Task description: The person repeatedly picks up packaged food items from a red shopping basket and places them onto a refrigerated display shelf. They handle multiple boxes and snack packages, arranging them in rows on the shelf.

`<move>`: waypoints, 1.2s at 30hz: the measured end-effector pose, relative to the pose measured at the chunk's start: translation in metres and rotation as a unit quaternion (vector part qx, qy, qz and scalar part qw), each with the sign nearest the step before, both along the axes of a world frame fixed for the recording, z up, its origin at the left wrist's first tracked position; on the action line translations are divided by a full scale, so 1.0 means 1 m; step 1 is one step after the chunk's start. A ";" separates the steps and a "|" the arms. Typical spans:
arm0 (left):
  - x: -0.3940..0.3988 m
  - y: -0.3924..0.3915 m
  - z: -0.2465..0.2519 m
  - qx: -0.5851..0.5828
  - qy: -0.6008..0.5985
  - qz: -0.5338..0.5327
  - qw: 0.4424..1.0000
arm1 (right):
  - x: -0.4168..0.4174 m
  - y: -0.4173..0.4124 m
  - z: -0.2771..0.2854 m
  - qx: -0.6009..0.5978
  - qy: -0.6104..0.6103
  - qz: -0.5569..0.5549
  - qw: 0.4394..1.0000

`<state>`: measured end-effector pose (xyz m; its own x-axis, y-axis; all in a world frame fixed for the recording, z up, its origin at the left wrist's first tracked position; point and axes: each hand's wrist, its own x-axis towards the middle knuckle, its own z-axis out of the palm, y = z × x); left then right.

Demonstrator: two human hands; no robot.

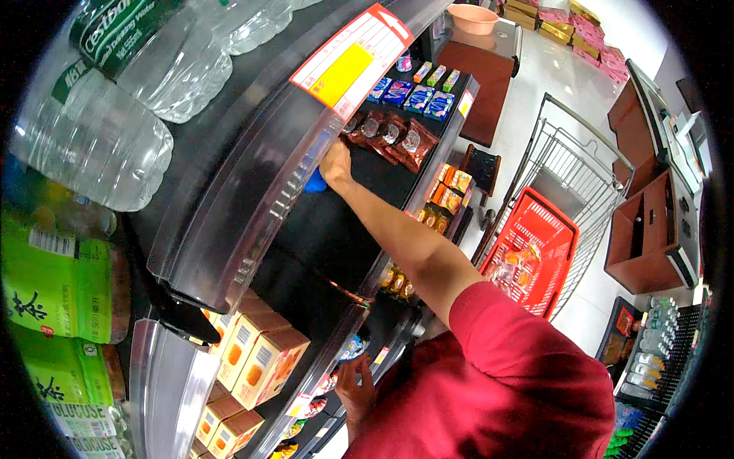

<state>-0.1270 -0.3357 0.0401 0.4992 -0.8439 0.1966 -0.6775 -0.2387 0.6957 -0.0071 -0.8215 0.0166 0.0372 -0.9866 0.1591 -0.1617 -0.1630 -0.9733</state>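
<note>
My right hand (pixel 335 163) reaches across a black shelf (pixel 321 229), its fingers curled at a blue packet (pixel 314 182). A clear shelf-edge strip and the shelf above partly hide the fingertips and packet. Beside that hand lie several brown foil packets (pixel 410 143), with blue boxes (pixel 438 105) behind them. Lower down, close to my red shirt (pixel 493 396), my left hand (pixel 356 390) has bent fingers. Its fingertips are by a blue-and-white packet (pixel 355 347) at a lower shelf edge; whether they grip it is unclear.
Above the shelf, a deck carries water bottles (pixel 86 137) and a hanging price card (pixel 352 57). Orange-pictured cartons (pixel 269 367) stand on the left. Behind me, a metal shopping cart (pixel 596 166) holds a red basket (pixel 565 229) with packaged items. Brown counters (pixel 645 241) stand beyond.
</note>
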 end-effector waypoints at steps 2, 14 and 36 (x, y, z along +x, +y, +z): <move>0.002 -0.013 0.005 0.009 0.006 -0.020 1.000 | -0.014 0.004 -0.003 -0.022 0.016 0.013 1.000; 0.010 -0.122 0.035 -0.123 0.232 -0.004 0.965 | -0.177 0.132 0.041 0.456 -0.474 0.366 0.658; -0.103 -0.177 -0.009 0.101 0.318 -0.165 0.928 | -0.417 0.283 -0.052 0.453 -0.382 0.127 0.796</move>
<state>-0.2299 -0.5130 0.0312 0.1676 -0.9590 -0.2283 -0.2039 -0.2603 0.9438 -0.4246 -0.5388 -0.0354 0.4873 -0.6856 -0.5408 0.4599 0.7279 -0.5085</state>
